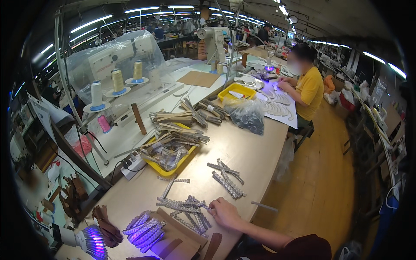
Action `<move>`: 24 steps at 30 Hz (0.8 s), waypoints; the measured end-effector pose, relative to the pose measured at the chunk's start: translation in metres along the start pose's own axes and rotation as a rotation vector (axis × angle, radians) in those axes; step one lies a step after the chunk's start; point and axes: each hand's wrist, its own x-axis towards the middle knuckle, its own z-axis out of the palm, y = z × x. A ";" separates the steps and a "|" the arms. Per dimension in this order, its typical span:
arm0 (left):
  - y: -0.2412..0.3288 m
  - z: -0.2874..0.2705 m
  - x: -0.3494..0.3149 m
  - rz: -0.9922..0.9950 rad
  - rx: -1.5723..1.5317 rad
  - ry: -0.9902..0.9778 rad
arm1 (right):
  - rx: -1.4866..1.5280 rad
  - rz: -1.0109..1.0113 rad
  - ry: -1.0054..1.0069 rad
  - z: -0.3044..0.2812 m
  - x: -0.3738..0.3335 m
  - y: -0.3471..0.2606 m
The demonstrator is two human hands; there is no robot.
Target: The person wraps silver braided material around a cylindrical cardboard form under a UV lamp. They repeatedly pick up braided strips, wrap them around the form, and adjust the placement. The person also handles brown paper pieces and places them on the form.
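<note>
My right hand [224, 213] reaches in from the lower right, over the near edge of the table. Its fingers are bent and pinch the end of a grey woven strip [200, 207] at the right side of a loose pile. Beside that pile lies a brown cardboard piece [184, 239]. A bundle of similar woven strips [144, 232] sits on the cardboard's left, lit purple by a lamp [93, 242]. Farther off, a small group of woven strips [228, 178] lies apart on the table. My left hand does not show.
A yellow tray [187, 159] holds bundled strips and plastic bags. Behind it stand thread cones [117, 82] and a plastic-covered sewing machine [117, 56]. Brown strips [105, 227] lie at lower left. A person in a yellow shirt [313, 89] works at the table's far right.
</note>
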 end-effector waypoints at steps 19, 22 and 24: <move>0.047 0.029 -0.001 -1.254 -1.322 -1.614 | 0.020 0.235 0.219 -0.080 0.028 0.056; 0.050 0.024 -0.009 -1.227 -1.435 -1.706 | -0.045 0.199 0.178 -0.072 0.027 0.053; 0.049 0.022 -0.012 -1.256 -1.474 -1.710 | -0.106 0.177 0.184 -0.063 0.026 0.050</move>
